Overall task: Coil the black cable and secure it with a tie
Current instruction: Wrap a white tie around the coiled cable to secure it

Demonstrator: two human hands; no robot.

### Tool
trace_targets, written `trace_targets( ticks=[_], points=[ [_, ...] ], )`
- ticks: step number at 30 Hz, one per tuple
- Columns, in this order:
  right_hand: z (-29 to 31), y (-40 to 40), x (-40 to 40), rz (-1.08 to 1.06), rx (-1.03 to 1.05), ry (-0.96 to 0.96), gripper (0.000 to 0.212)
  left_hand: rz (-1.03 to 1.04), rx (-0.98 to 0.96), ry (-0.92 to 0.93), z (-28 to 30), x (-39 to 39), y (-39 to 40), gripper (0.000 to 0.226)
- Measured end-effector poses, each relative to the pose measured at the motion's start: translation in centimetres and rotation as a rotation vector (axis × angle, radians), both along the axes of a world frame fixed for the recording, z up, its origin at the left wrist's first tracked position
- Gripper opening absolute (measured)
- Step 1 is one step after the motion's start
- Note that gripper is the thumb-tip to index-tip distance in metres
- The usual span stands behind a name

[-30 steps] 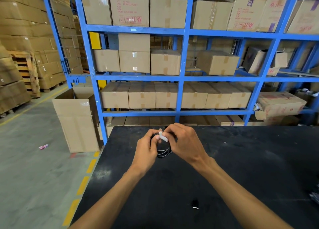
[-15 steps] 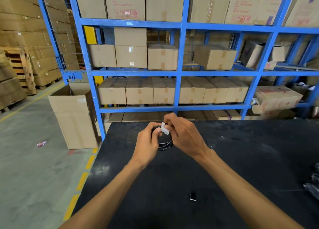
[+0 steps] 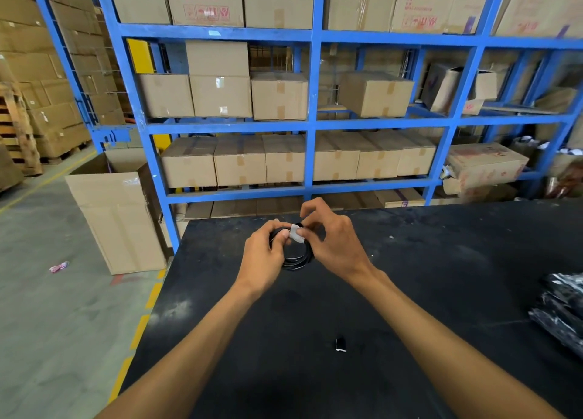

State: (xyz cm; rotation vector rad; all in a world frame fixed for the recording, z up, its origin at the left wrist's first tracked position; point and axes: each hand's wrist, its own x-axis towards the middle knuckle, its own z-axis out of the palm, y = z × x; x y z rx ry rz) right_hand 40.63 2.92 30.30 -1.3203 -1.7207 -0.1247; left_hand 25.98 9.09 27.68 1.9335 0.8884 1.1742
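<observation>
A black cable is wound into a small coil and held above the black table. My left hand grips the coil's left side. A white tie wraps over the top of the coil. My right hand pinches that tie between thumb and fingers, with the index finger raised. Both hands hide most of the coil; only its lower arc shows.
A small black piece lies on the table nearer to me. A pile of black wrapped items sits at the right edge. Blue shelving with cardboard boxes stands behind the table. An open carton stands on the floor at left.
My hands stay on the coil and tie, with the right fingers shifting on the white tie. The camera has tilted, so the scene sits slightly lower and the pile at right shows more.
</observation>
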Motion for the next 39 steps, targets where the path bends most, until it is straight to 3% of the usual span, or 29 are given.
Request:
trace_targets(
  ticks=[6, 14, 20, 25, 29, 34, 36, 39],
  points=[
    [-1.3, -0.5, -0.1, -0.037, -0.015, 0.415, 0.027, 0.009, -0.105, -0.072, 0.0, 0.4, -0.6, 0.02],
    [-2.4, -1.8, 0.3, -0.066, 0.09, 0.327, 0.019, -0.051, -0.171, -0.086, -0.1, 0.8, -1.9, 0.019],
    [-3.1, -3.2, 0.9, -0.019, -0.127, 0.772, 0.034, -0.038, -0.377, -0.251, -0.5, 1.0, -2.3, 0.022],
    [-4.9, -4.1, 0.6, 0.139, -0.441, 0.992, 0.034, -0.044, -0.541, -0.389, -0.9, 1.2, -2.8, 0.024],
    [-5.6, -4.0, 0.9, 0.133, -0.456, 1.135, 0.023, -0.071, -0.639, -0.393, -1.8, 1.4, -3.0, 0.021],
    [-5.7, -3.6, 3.1, 0.052, -0.418, 1.179, 0.022, -0.166, -0.752, -0.183, -3.6, 1.3, -2.7, 0.016],
    [-5.8, -3.4, 4.1, 0.03, -0.456, 1.087, 0.024, -0.243, -0.785, -0.066, -4.3, 1.0, -2.4, 0.018],
    [-6.3, -3.0, 5.5, 0.028, -0.585, 0.903, 0.027, -0.307, -0.788, 0.039, -4.8, 0.8, -1.8, 0.038]
  ],
)
